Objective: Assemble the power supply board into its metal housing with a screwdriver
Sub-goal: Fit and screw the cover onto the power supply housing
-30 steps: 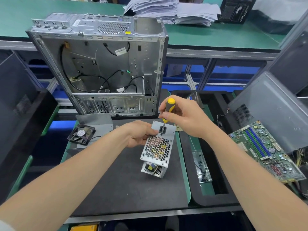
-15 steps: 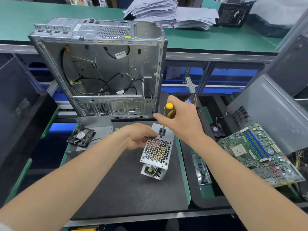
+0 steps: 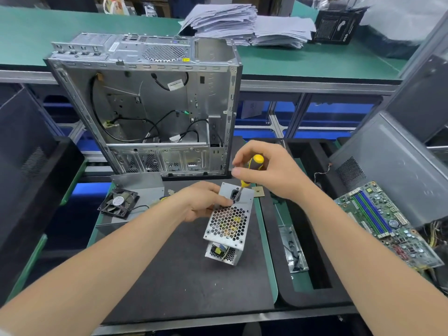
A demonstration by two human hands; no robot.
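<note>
Here, the left hand point(image 3: 203, 202) is gripping the housing point(image 3: 228, 225) by its side, holding it tilted on the mat point(image 3: 169, 275), the board point(image 3: 219, 251) showing inside through the open end. Just above, the right hand point(image 3: 269, 173) is clutching the screwdriver point(image 3: 255, 163), its tip meeting the housing beside the left fingertips point(image 3: 226, 202). A fan point(image 3: 118, 202) is lying left of that hand.

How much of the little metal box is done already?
Done: the power supply board already sits inside the silver honeycomb-holed metal housing, showing at its open end. In hand: the left hand grips the housing while the right hand holds the yellow-and-black screwdriver, tip at the housing's top face. Left: probably tightening there; how many screws remain I cannot tell.
</note>
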